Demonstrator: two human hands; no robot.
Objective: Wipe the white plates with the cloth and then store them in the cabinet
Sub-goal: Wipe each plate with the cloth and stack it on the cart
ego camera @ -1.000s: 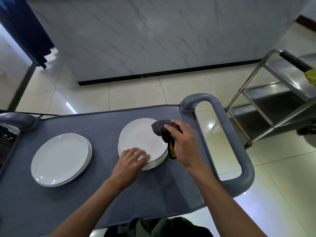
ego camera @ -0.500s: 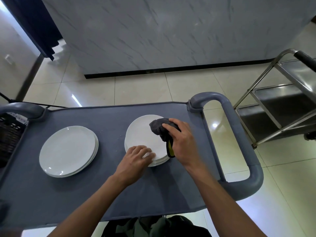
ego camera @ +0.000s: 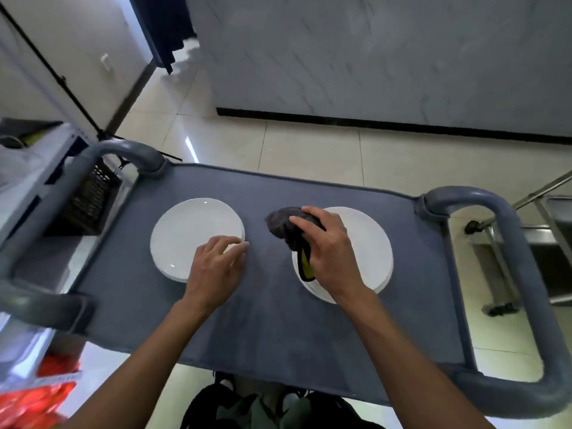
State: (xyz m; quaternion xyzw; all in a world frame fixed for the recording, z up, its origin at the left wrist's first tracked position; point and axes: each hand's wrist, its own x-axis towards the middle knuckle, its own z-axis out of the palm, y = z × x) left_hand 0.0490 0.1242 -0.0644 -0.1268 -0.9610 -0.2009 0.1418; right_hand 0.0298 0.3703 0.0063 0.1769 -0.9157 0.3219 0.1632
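Note:
Two stacks of white plates sit on the grey cart top [ego camera: 278, 329]. My left hand [ego camera: 216, 264] lies on the near right rim of the left stack [ego camera: 185, 233], fingers extended over its edge. My right hand [ego camera: 331, 246] grips a bunched dark grey cloth [ego camera: 280, 222] with a yellow edge. It hovers over the left side of the right stack [ego camera: 371, 246], and the cloth sticks out past that stack's left rim. No cabinet is in view.
The cart has thick grey loop handles at the right end [ego camera: 523, 274] and the left end [ego camera: 62, 187]. A steel trolley [ego camera: 551, 239] stands to the right. A black crate [ego camera: 89, 196] and red items [ego camera: 40, 394] are at the left. A marble-faced wall stands beyond.
My left hand left the right stack's near rim and moved over to the left stack. My right hand with the cloth shifted left across the right stack. The view swung left.

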